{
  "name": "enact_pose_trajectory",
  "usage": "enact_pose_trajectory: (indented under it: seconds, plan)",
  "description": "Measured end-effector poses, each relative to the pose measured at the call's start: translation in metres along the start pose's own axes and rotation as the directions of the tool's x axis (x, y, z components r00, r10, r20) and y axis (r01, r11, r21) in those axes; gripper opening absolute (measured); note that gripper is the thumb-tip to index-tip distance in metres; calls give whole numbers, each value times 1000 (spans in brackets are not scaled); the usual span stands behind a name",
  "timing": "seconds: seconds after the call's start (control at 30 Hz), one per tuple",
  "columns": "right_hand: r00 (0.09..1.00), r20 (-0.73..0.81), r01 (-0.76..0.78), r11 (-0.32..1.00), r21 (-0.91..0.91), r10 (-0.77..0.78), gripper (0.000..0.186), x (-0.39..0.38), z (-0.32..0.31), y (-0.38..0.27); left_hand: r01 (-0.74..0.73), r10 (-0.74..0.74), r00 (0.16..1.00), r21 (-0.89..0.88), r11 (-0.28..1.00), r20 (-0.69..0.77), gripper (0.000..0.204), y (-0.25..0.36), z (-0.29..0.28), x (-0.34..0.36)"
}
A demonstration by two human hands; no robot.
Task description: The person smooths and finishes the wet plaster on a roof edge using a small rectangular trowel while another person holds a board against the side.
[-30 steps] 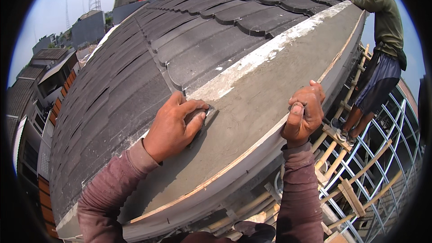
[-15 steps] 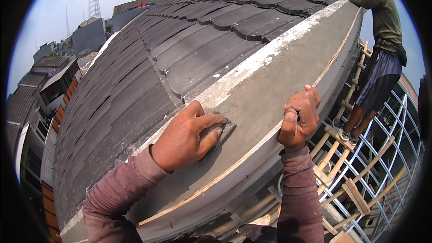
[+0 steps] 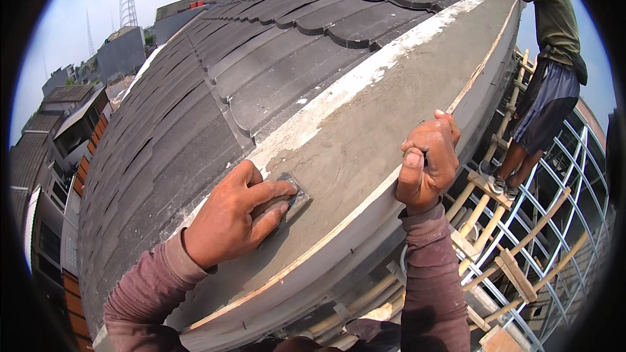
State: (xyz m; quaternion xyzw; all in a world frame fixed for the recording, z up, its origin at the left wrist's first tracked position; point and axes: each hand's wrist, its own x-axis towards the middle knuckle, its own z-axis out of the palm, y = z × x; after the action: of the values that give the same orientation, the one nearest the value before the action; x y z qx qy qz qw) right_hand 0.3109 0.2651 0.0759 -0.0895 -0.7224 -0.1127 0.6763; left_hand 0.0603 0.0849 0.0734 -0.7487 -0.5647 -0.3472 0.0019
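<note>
My left hand (image 3: 236,218) is closed round a small dark flat trowel (image 3: 300,201), mostly hidden under the fingers. Its blade lies on a band of wet grey mortar (image 3: 365,137) along the sloping roof edge. A thin wooden strip (image 3: 303,255) borders the outer side of this band. There, my right hand (image 3: 429,164) is closed on the wooden strip, thumb toward me. The palm side of its grip is hidden. Rough white dried mortar (image 3: 352,85) runs along the inner side, beside the tiles.
Dark roof tiles (image 3: 274,85) rise to the left. Beyond the outer edge is a drop with bamboo scaffolding (image 3: 476,221) and metal framing (image 3: 554,221). A co-worker (image 3: 554,32) stands on a scaffold plank at the far right, hands at the roof edge. Neighbouring houses lie far left.
My left hand and the trowel have slid back along the mortar, toward me and to the left. My right hand stays on the strip; the view has shifted slightly.
</note>
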Motion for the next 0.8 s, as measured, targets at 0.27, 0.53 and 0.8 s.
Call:
enact_pose_trajectory:
  seconds: [0.27, 0.53, 0.8]
  plan:
    - [1000, 6, -14, 1000, -2, 14, 19, 5, 5, -4, -130, 126, 986, -27, 991, -106, 27, 11, 20, 62]
    - [1000, -15, -14, 999, 38, 15, 20, 2, 9, -3, 4, 12, 984, 91, 996, -178, 28, -28, 18, 69]
    - [1000, -6, -20, 1000, 2, 20, 19, 1, -3, -2, -18, 19, 1000, 55, 998, -15, 26, -15, 4, 31]
